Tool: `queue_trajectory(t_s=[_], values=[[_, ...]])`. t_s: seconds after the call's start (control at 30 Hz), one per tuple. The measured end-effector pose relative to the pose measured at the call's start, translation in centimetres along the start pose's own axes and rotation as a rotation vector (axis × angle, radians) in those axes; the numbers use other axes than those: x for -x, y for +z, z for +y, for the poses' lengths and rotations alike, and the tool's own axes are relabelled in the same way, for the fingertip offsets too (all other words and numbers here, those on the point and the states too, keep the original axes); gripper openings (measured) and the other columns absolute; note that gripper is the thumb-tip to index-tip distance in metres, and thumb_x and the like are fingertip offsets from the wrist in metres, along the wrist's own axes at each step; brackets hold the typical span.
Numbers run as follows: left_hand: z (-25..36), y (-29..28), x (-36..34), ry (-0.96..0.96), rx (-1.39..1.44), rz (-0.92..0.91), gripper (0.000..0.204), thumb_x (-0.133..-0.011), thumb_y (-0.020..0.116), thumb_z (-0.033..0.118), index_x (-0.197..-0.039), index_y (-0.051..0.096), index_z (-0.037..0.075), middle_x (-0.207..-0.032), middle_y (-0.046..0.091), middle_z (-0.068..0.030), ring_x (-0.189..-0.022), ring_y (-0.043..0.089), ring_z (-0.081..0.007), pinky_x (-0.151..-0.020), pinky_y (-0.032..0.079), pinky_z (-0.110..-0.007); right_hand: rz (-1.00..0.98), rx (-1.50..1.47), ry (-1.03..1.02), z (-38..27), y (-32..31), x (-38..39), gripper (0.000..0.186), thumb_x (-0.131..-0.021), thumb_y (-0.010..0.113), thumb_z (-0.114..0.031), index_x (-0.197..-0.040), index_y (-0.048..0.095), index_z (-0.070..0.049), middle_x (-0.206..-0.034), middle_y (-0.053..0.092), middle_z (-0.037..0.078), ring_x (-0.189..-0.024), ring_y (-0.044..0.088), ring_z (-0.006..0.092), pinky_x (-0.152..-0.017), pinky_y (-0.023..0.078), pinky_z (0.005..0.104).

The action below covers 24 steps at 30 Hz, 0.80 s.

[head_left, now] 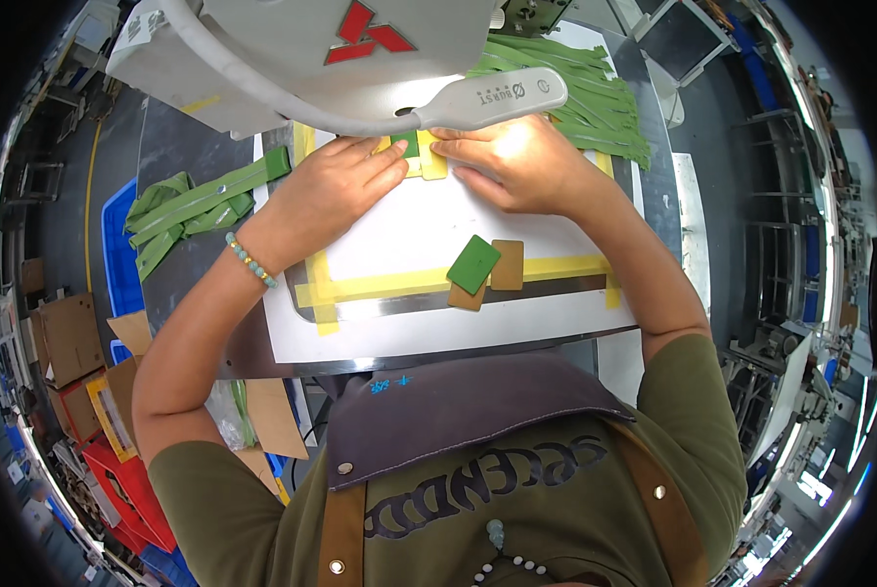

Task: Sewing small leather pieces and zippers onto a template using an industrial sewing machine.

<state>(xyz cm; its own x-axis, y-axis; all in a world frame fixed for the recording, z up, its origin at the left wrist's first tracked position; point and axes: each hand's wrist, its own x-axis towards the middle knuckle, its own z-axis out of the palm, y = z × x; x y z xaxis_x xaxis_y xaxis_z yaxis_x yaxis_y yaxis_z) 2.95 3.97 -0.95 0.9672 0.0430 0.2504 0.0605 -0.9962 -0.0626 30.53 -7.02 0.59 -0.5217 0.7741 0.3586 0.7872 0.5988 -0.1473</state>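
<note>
Under the sewing machine head (301, 59), both my hands are at a small stack of flat pieces. My left hand (336, 186) has its fingertips together at the edge of a small green piece (411, 144). My right hand (521, 166) has its bent fingers on a yellow rectangular piece (433, 161) right beside it. The machine and lamp partly hide the fingertips. Nearer to me, a loose green rectangle (473, 264) overlaps a tan piece (466, 297), with another tan rectangle (508, 265) just to its right.
A white work surface (360, 269) carries yellow tape strips (438, 279). Green zipper strips lie at left (203, 201) and in a larger pile (595, 98) at the back right. A white gooseneck lamp (492, 100) hangs low over my hands. A blue bin (120, 254) stands left.
</note>
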Motion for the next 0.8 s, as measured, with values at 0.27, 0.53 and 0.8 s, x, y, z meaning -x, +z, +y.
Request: queue_trajectory(t_s=[0.27,0.53,0.8], values=[[-0.1,0.0,0.0,-0.004,0.022,0.049,0.029,-0.095,0.062,0.004,-0.123,0.068,0.001,-0.143,0.069,-0.0115,-0.136,0.062,-0.0295,-0.114,0.051,-0.043,-0.051,-0.016,0.116,-0.4,0.1,0.1,0.027,-0.087,0.072,-0.011,-0.113,0.078,-0.007,-0.108,0.077,0.011,-0.104,0.073,0.0307,-0.092,0.059,0.0454],[-0.1,0.5,0.6,-0.090,0.132,0.085,0.031,-0.094,0.067,0.004,-0.124,0.066,0.001,-0.131,0.071,-0.0132,-0.113,0.066,-0.0312,-0.104,0.053,-0.043,-0.007,0.065,0.126,-0.3,0.1,0.3,0.030,-0.091,0.075,-0.017,-0.121,0.078,-0.014,-0.110,0.074,0.009,-0.103,0.071,0.0318,-0.093,0.057,0.0446],[-1.1,3.0,3.3,-0.387,0.575,0.136,0.019,-0.098,0.072,0.013,-0.117,0.074,0.006,-0.112,0.072,-0.0125,-0.115,0.062,-0.0349,-0.099,0.050,-0.045,-0.099,0.059,0.230,-1.6,0.8,-0.1,0.030,-0.095,0.073,-0.019,-0.125,0.076,-0.013,-0.121,0.073,0.011,-0.113,0.069,0.0352,-0.096,0.056,0.0473]])
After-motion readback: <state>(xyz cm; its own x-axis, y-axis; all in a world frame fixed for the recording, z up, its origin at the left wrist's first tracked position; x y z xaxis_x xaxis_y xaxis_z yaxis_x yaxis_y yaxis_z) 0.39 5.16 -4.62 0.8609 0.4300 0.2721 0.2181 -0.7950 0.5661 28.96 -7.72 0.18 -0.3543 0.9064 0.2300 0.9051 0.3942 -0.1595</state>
